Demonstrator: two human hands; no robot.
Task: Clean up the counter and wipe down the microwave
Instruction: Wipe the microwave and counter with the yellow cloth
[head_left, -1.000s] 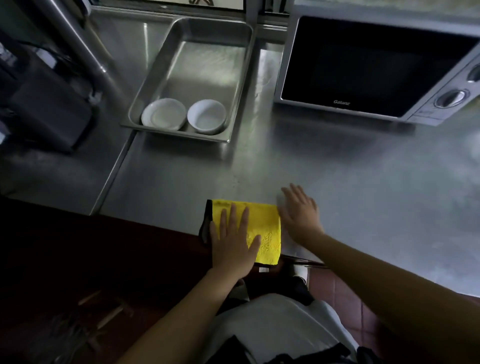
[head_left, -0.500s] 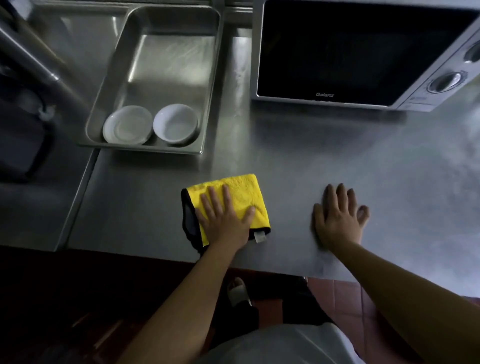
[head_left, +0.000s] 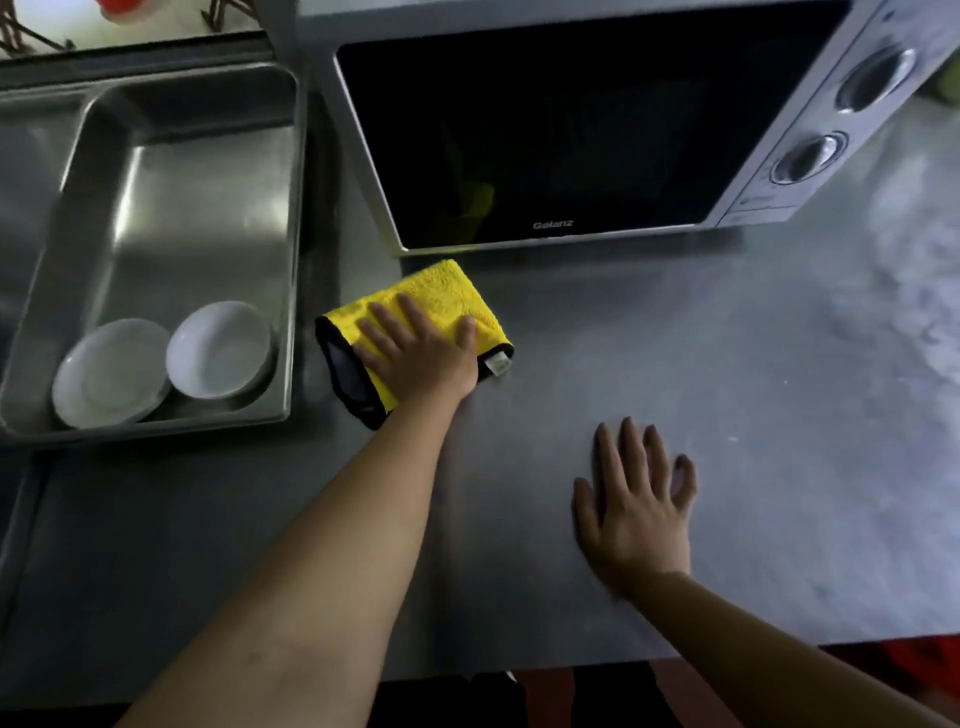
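Sliding away from the near counter edge, the yellow microfiber cloth (head_left: 441, 301) now lies just in front of the Galanz microwave (head_left: 571, 135), right of the steel tray (head_left: 156, 218). The left hand (head_left: 415, 353) presses it flat, fingers spread; the right hand (head_left: 636, 504) rests open on the steel counter (head_left: 753, 389). Counter wiping looks underway, the microwave not yet wiped.

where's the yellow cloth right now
In the head view, the yellow cloth lies flat on the steel counter under the left hand, just in front of the microwave's lower left corner and right of the metal tray.
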